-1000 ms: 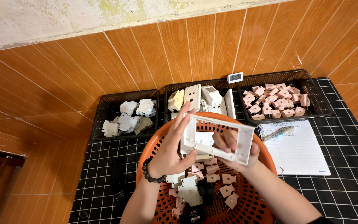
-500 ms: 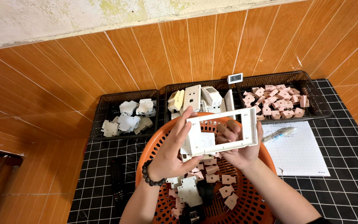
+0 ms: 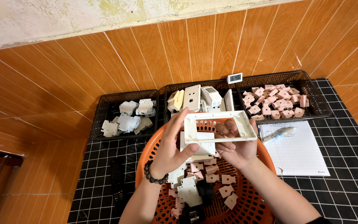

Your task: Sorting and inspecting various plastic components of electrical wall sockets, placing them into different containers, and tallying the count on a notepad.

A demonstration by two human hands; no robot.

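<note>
Both hands meet at frame centre over the orange basket (image 3: 146,166): left hand (image 3: 171,146) grips the white rectangular frame (image 3: 219,125) by its left edge, right hand (image 3: 233,146) closed under its right side. A white block (image 3: 196,143) sits just beneath (touching, I think). Black trays (image 3: 104,108) line the tiled wall above; lined paper (image 3: 297,148) right, small white tag (image 3: 234,78) upper centre.

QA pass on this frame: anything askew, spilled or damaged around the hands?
Nothing stands out. Both hands, left hand and right hand, hold a white rectangular frame level over the orange basket. Pink parts stay inside their black tray; the pen lies on the paper sheet.
</note>
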